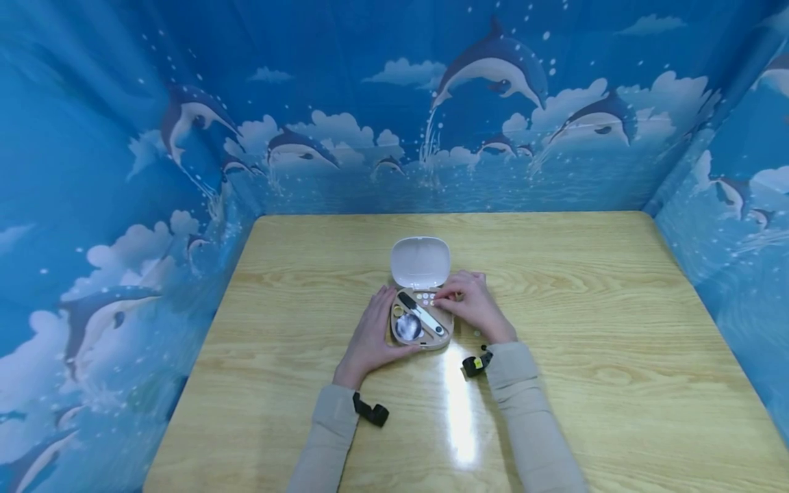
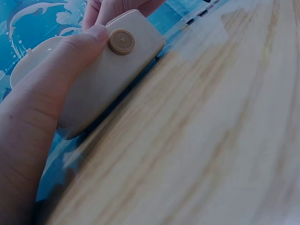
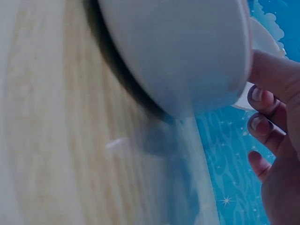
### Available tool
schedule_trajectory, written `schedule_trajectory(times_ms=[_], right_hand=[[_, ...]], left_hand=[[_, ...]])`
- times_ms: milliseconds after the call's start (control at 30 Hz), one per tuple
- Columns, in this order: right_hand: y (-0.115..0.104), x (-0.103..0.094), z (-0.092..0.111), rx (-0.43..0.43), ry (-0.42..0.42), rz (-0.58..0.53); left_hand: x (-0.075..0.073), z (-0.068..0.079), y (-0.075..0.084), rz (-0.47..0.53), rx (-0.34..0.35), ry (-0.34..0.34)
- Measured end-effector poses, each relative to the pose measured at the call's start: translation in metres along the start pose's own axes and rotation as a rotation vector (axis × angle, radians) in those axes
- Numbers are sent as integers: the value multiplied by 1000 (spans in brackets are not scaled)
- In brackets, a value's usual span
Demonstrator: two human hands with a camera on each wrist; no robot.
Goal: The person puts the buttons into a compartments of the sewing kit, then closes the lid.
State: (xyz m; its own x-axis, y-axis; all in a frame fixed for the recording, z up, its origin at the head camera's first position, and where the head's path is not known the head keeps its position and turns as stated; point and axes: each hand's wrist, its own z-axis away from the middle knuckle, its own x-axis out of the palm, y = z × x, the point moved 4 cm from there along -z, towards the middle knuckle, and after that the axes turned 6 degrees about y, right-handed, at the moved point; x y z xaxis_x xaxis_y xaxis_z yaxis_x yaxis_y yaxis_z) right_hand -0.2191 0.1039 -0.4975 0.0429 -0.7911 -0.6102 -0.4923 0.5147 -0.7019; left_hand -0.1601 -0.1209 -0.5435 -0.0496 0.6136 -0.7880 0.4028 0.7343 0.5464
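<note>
The off-white plastic case (image 2: pixel 103 79), rounded and three-sided in outline, lies flat on the light wood-grain worktop (image 1: pixel 616 342) between the two hands. Its white hinged lid (image 1: pixel 421 262) stands raised at the rear. The left hand (image 1: pixel 371 335) grips the case, fingers along the left side and thumb against the front wall, beside a brown round stud (image 2: pixel 122 41). The right hand (image 1: pixel 470 302) has thumb and forefinger drawn together at the small white round buttons (image 1: pixel 425 296); whether a button is held cannot be told.

Status, as judged: the lid-raising stage is complete. A black-and-white elongated tool (image 1: pixel 422 315), a round silvery piece (image 1: pixel 407 328) and a gold-coloured ring (image 1: pixel 397 311) are seated in the tan tray (image 1: pixel 439 318). Work at the buttons appears unfinished, and the lid is not yet closed.
</note>
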Motion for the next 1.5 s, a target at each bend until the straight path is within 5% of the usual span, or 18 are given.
schedule_trajectory(times_ms=[433,867,1300,1500], right_hand=[[-6,-28,6,26,46,-9],[10,-58,34,60,156,-88],[41,-56,62,263,24,-158],[49,-49,72,264,-29,-202]], left_hand=[[-1,1,2,6,-1,7],[-1,-1,2,2,8,14],[-1,-1,2,0,9,17],[1,0,1,-5,-3,-1]])
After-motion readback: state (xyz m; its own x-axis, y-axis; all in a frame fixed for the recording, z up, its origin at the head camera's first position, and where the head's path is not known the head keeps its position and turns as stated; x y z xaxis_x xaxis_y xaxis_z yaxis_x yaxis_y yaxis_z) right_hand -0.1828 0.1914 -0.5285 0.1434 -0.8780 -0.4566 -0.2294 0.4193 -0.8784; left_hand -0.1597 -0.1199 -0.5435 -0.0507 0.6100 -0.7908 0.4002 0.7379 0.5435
